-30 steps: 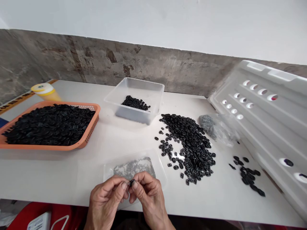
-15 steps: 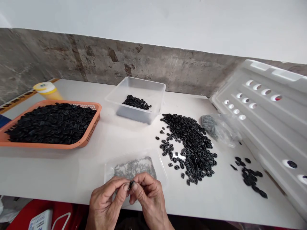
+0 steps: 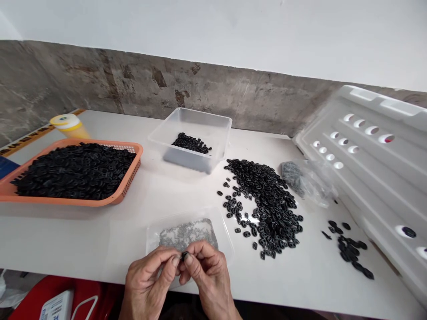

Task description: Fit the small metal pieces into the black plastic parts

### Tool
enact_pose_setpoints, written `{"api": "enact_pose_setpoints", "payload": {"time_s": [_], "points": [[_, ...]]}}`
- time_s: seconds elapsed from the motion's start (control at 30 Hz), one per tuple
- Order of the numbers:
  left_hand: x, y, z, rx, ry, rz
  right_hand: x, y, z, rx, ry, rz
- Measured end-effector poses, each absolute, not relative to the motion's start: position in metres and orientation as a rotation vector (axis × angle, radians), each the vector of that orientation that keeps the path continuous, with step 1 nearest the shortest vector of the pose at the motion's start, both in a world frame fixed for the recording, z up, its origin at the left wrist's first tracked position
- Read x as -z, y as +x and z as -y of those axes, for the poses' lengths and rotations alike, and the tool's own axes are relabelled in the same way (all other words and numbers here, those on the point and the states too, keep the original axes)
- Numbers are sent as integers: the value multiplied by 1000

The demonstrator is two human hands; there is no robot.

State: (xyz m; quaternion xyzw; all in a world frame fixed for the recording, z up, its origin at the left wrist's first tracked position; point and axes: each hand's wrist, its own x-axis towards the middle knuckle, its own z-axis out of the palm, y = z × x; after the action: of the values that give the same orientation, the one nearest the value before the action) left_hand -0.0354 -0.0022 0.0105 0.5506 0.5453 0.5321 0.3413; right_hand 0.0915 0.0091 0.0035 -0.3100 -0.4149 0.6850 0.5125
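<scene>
A small black piece [image 3: 183, 255] is pinched between the fingertips of both hands near the table's front edge. My left hand [image 3: 150, 275] grips it from the left with thumb and forefinger. From the right, my right hand [image 3: 207, 272] holds it the same way, and the fingertips hide most of it. Just behind them lies a shallow clear tray [image 3: 227, 235] with many small grey metal parts [image 3: 188, 233]. To the right, a heap of black two-holed pieces [image 3: 263, 195] is spread on the table.
An orange basket [image 3: 128, 178] full of black pieces stands left, by a yellow-lidded cup [image 3: 70, 124]. Behind is a clear bin [image 3: 196, 164] holding black pieces. At right are a plastic bag [image 3: 310, 180], loose black parts [image 3: 350, 249] and a leaning white perforated panel [image 3: 373, 169].
The view has shifted very slightly. Both hands keep their pinch on the small black piece, which looks slightly turned between the fingertips.
</scene>
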Motion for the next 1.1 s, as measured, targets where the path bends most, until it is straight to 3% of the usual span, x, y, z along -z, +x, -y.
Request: {"api": "enact_pose_setpoints", "payload": {"time_s": [0.2,0.43,0.67,1.1], "points": [[-6,-39,2,-1390,1634,-1390,-1,93,-8,-1625,-783,1025],[-5,-47,-1,-1394,2201,-1287,6,97,-2,-1302,-898,1271],[-5,-47,-4,-1367,2104,-1270,2,96,-8,-1599,-764,974],[-3,-45,-7,-1352,2106,-1277,4,97,-8,-1537,-763,1017]]}}
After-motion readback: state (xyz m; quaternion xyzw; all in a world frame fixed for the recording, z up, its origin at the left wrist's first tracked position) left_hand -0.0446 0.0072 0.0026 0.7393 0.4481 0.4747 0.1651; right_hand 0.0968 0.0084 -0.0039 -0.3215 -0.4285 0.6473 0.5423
